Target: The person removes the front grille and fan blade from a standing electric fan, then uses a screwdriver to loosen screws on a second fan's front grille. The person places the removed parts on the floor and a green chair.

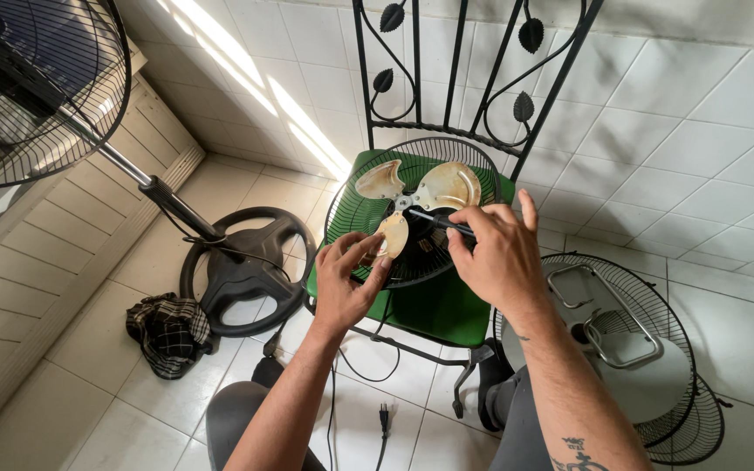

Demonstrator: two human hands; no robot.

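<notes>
A small fan lies face up on a green chair seat [447, 305]. Its black rear grille [355, 209] rings a dirty cream three-blade propeller [448, 183]. My left hand [346, 279] pinches the lower blade [392, 234] between thumb and fingers. My right hand [495, 253] grips a dark screwdriver [434, 220], whose tip points at the metal hub [406, 203] of the blades.
A tall pedestal fan [28, 78] stands at the left on a round black base [250, 270]. Beside the base lies a checked cloth [167, 333]. Detached fan grilles [647, 349] rest on the tiled floor at the right. A black cord and plug [383, 419] trail under the chair.
</notes>
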